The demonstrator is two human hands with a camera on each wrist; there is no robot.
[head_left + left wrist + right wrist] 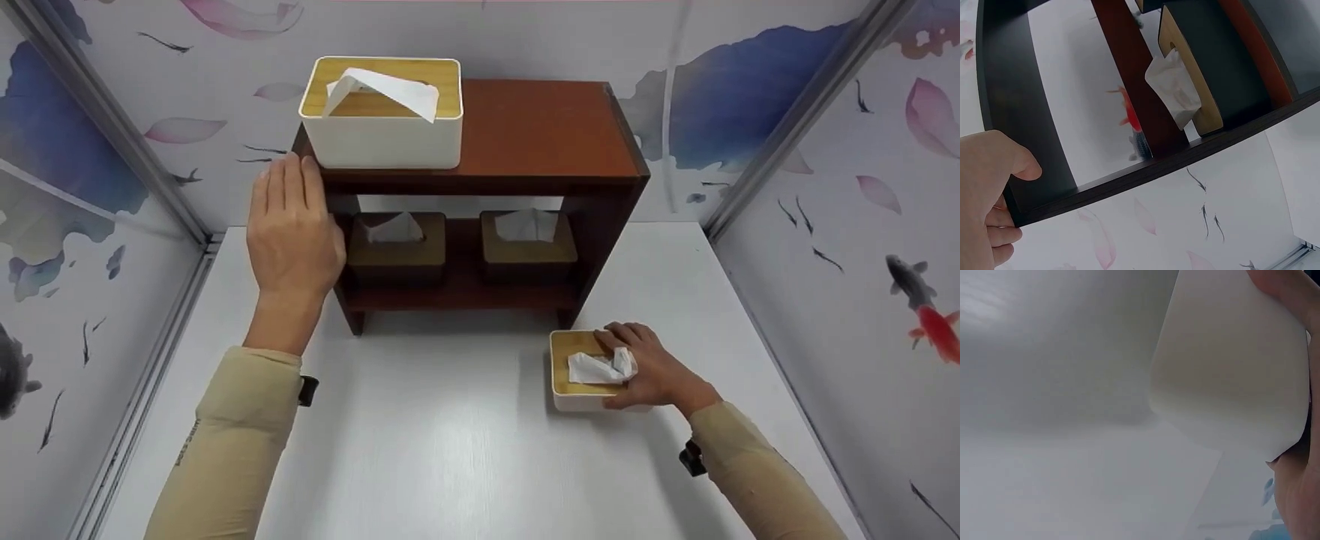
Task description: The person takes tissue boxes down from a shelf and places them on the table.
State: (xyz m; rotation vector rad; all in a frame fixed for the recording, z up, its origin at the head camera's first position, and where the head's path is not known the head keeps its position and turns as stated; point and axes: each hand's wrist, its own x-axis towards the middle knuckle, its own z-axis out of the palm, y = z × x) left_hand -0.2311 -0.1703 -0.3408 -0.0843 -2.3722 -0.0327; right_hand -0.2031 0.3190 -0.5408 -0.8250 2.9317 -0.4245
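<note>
Left grip (294, 232) clasping shelf (536, 127), right grip (654, 369) clasping white tissue box (581, 403) (lid (577, 343) seemingly wooden)

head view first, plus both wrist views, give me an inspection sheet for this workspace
Surface: white table, with a brown shelf standing on it.
Job's things: top tissue box on the shelf; left inner tissue box and right inner tissue box inside; front tissue box, table contact unclear.
Clutter: nothing seen.
Hands: left hand grips the shelf's left side; right hand holds the front tissue box.
Cables: nothing seen.
Surroundings: walls printed with fish and petals.
</note>
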